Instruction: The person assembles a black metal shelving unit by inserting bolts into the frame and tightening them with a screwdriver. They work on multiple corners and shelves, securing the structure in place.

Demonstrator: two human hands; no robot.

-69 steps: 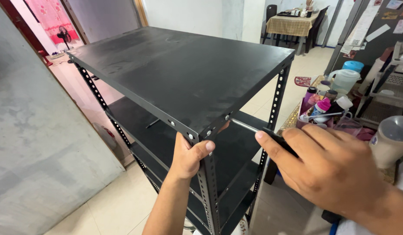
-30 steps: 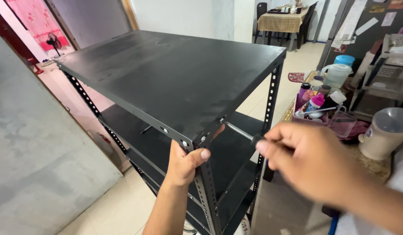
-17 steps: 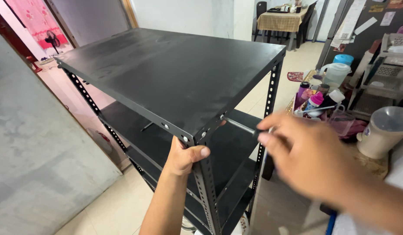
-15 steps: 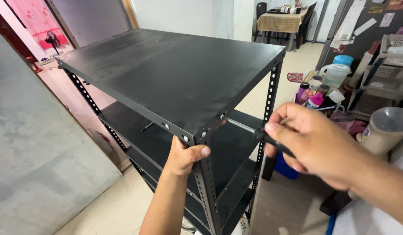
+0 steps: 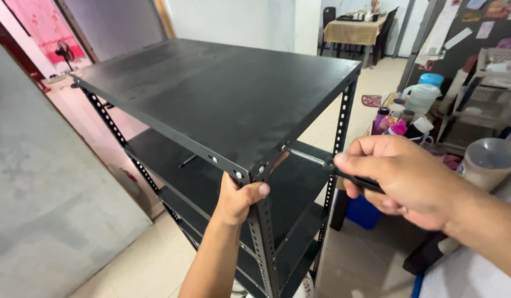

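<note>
I see the left hand clamped around the near corner post of the black metal shelving rack, thumb outside, fingers hidden behind it. The right hand is closed on a screwdriver, its tip reaching that corner's bolts; the handle is mostly covered by the fist.

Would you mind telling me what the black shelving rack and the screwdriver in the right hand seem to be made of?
The shelving rack looks like painted steel with a matte black finish: thin folded shelf edges, perforated angle posts, bright bolt heads at the corner. The screwdriver shows a bare, shiny metal shaft; its black handle, mostly hidden in the right hand, is probably plastic or rubber.
</note>
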